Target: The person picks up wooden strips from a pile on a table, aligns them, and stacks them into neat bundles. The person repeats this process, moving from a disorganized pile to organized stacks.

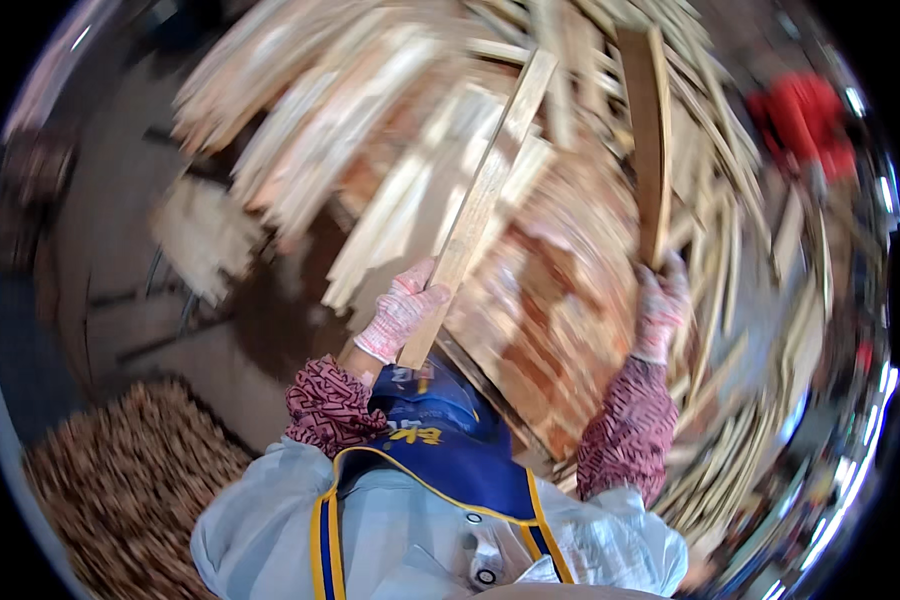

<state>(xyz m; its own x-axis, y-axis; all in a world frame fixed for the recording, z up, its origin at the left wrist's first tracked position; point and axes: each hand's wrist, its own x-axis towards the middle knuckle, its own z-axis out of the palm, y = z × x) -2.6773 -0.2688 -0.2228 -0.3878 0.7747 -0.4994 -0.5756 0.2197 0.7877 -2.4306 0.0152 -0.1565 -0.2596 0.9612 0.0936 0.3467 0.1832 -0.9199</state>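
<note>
Both my hands wear pinkish-white knit gloves, with patterned dark pink sleeve covers behind them. My left hand (406, 312) is closed round the lower part of a long pale wooden strip (490, 185), which slants up and to the right across the table. In my right hand (662, 308) is the near end of a darker, wider wooden board (647, 130), pointing away from me. The two pieces are apart. Below them lies a worn reddish-brown wooden tabletop (555, 320), smeared by motion.
Rows of pale wooden strips (340, 130) lie at the far left of the table. A tangle of thin strips (720, 230) is heaped along the right. Stacked wood pieces (140, 490) stand at the lower left. Beyond the right heap is a red object (805, 120), blurred.
</note>
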